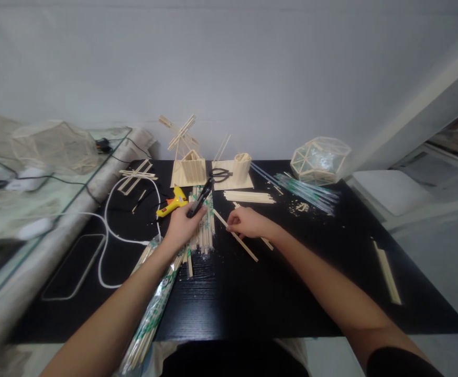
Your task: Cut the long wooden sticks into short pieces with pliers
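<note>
Wooden stick (247, 249) well inside table (276, 298) edges

Both bare arms reach forward from the lower edge and converge toward the middle. The left forearm (127, 303) runs up and rightward to the left hand (184, 225), back upward, fingers curled shut (thumb hidden). The right forearm (323, 288) angles up and leftward. The right hand (248, 222) lies knuckles up, fingertips pinched together, near the left.

Left grip (184, 226), right grip (248, 222) bare; black short sleeve (404, 362); perhaps dark shirt (232, 362) below.
</note>
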`<state>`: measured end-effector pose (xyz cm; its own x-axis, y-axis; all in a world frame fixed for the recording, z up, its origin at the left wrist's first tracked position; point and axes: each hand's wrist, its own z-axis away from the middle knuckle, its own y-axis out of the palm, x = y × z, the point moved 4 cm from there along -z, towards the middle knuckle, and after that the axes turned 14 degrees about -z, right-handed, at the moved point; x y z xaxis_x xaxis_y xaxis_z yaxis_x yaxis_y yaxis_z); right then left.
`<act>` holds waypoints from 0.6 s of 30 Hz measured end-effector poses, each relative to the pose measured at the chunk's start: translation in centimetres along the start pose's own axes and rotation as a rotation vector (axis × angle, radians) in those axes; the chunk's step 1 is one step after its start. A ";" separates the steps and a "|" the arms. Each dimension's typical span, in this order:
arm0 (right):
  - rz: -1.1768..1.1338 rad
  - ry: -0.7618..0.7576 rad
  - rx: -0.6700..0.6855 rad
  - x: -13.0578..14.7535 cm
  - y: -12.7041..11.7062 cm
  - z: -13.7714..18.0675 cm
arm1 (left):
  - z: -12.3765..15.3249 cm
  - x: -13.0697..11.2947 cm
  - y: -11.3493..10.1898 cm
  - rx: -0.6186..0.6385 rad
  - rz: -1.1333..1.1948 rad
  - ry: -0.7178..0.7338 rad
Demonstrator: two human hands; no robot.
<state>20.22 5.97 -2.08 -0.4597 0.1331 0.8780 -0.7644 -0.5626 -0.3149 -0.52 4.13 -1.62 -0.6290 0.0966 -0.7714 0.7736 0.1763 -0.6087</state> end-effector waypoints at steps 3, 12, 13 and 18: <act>0.131 0.046 -0.096 -0.2 -0.2 0.0 | 0.1 0.0 -0.2 -0.027 -0.088 0.044; 0.195 -0.052 -0.138 0.8 -1.1 0.3 | 0.5 -1.1 -1.0 -0.078 -0.252 0.144; 0.172 -0.095 -0.126 1.2 -1.4 0.5 | 0.6 -1.2 -1.1 -0.084 -0.273 0.150; -0.065 -0.241 -0.027 2.8 -2.6 1.4 | 0.7 -1.6 -1.4 -0.070 -0.407 0.156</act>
<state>21.60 6.66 1.73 -0.2906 -0.0321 0.9563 -0.8023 -0.5364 -0.2618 -0.58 3.06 0.31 -0.8897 0.1515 -0.4307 0.4566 0.2963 -0.8389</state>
